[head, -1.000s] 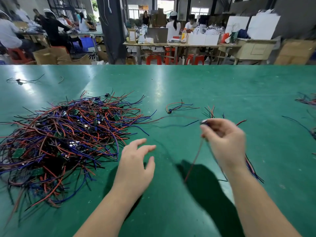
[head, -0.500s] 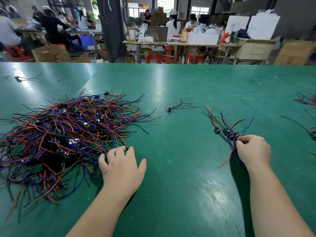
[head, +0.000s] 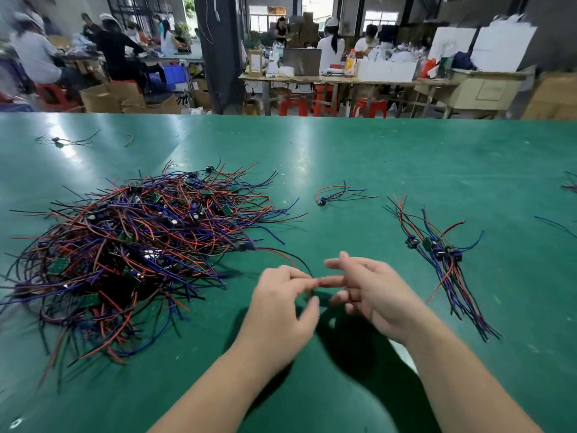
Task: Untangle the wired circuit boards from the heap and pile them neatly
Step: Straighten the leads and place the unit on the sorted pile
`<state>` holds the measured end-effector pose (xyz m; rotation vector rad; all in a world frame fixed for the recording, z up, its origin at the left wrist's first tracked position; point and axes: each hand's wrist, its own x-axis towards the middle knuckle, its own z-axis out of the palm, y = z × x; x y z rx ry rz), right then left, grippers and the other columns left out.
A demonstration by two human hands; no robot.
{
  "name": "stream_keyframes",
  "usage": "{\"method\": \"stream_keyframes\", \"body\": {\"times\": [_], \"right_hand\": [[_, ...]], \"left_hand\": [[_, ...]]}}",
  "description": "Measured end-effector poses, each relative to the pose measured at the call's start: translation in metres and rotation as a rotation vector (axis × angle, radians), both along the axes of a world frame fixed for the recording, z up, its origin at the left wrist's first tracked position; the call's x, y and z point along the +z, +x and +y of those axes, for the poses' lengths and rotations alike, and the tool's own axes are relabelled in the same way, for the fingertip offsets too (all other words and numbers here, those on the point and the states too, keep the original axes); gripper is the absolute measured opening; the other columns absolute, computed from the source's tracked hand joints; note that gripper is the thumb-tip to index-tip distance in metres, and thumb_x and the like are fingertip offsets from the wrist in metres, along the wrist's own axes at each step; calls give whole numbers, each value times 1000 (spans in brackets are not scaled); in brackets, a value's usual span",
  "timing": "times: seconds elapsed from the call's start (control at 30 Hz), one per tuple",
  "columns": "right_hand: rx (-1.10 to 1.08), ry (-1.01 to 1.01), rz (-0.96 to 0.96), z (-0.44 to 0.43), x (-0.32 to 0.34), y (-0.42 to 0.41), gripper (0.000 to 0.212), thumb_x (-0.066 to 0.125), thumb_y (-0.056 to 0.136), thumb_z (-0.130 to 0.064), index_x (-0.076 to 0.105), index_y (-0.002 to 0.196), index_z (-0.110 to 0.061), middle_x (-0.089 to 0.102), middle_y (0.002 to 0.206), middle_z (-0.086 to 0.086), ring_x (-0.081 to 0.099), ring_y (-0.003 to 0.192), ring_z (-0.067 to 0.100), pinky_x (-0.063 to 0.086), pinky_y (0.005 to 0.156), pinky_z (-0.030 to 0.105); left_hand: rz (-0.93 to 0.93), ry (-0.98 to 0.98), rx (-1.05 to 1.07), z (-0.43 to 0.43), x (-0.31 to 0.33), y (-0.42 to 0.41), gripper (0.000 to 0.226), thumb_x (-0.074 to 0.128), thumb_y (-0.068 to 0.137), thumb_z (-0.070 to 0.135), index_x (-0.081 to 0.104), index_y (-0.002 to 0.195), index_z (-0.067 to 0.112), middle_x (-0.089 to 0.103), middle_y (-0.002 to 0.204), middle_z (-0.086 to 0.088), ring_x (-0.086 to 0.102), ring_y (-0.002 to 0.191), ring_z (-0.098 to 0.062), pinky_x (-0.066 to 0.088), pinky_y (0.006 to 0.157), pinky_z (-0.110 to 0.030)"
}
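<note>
A big tangled heap of wired circuit boards (head: 134, 251), with red, blue and black wires and small green boards, covers the left of the green table (head: 374, 157). A small sorted pile (head: 440, 254) lies at the right, wires trailing towards me. One loose wired board (head: 331, 195) sits between them, farther back. My left hand (head: 281, 304) pinches the ends of a red and black wire pair (head: 281, 256) that leads to a board (head: 242, 246) at the heap's right edge. My right hand (head: 371, 292) is beside it, fingers straight, fingertips close to the pinched ends.
A stray wired piece (head: 59, 141) lies far back left. More wires (head: 569, 184) show at the right edge. Beyond the table's far edge are people at workbenches, cardboard boxes and red stools.
My right hand let go at the sorted pile and moved left to meet my left hand. My left hand left the table by the heap and now pinches a wire pair drawn from it.
</note>
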<state>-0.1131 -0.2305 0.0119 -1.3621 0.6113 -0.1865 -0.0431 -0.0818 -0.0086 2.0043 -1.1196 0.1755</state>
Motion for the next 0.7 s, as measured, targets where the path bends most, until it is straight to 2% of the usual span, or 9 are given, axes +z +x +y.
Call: {"method": "stream_keyframes", "body": {"times": [0.13, 0.2, 0.27, 0.3, 0.37, 0.43, 0.5, 0.6, 0.7], "right_hand": [[-2, -22, -72, 10, -9, 7, 10, 63, 87, -7, 67, 96, -9, 69, 66, -1, 46, 42, 3, 31, 39, 13], [-48, 15, -93, 4, -9, 5, 11, 64, 85, -3, 67, 95, -8, 71, 69, 3, 38, 38, 4, 27, 37, 14], [-73, 75, -134, -2, -7, 1, 13, 66, 81, -7, 68, 93, -9, 73, 76, 5, 34, 38, 4, 25, 37, 14], [-82, 109, -159, -5, -4, -1, 16, 68, 76, -10, 68, 92, -10, 74, 79, 6, 34, 38, 5, 25, 38, 14], [-73, 179, -214, -7, 0, -4, 22, 69, 68, -15, 71, 89, -11, 73, 81, 8, 32, 38, 5, 24, 38, 14], [-10, 204, -259, -5, 4, -7, 18, 68, 66, -14, 74, 83, -13, 72, 79, 9, 30, 37, 6, 24, 39, 15], [96, 152, -270, -1, 6, -11, 17, 69, 64, -15, 77, 79, -17, 72, 77, 10, 31, 37, 6, 25, 39, 14], [322, -91, -173, 10, 7, -14, 20, 75, 61, -21, 78, 81, -20, 74, 78, 10, 41, 42, 4, 32, 40, 13], [609, -218, -26, 14, 5, -17, 20, 78, 73, -19, 77, 92, -23, 75, 90, 6, 53, 52, 7, 39, 42, 15]], "left_hand": [[1, 102, -221, 2, -4, -3, 23, 63, 80, 23, 73, 99, 17, 62, 99, 5, 51, 97, -10, 39, 90, -22], [0, 75, -179, 3, -5, -1, 15, 62, 79, 28, 73, 82, 19, 66, 85, 8, 55, 85, -9, 42, 82, -22], [42, 27, 3, 3, -5, 3, 21, 63, 82, 30, 66, 65, 18, 63, 67, 7, 54, 68, -10, 43, 70, -24], [125, -6, 124, 2, -4, 6, 27, 63, 85, 30, 62, 63, 15, 60, 62, 5, 53, 63, -12, 43, 66, -25], [480, -104, 288, 0, 1, 16, 30, 55, 93, 27, 61, 69, 11, 64, 68, -2, 59, 60, -18, 52, 62, -33], [918, -260, 295, 0, 8, 22, 28, 47, 99, 28, 60, 80, 13, 69, 83, -10, 66, 61, -17, 57, 54, -34], [1185, -445, 209, 1, 14, 24, 28, 45, 99, 32, 58, 87, 10, 70, 89, -12, 70, 65, -16, 58, 54, -28], [1319, -628, 79, 2, 18, 23, 28, 50, 95, 33, 59, 88, 7, 73, 86, -11, 72, 72, -16, 57, 59, -24], [1352, -664, 43, 2, 19, 21, 18, 56, 93, 22, 61, 86, 6, 74, 80, -6, 71, 70, -13, 57, 58, -22]]}}
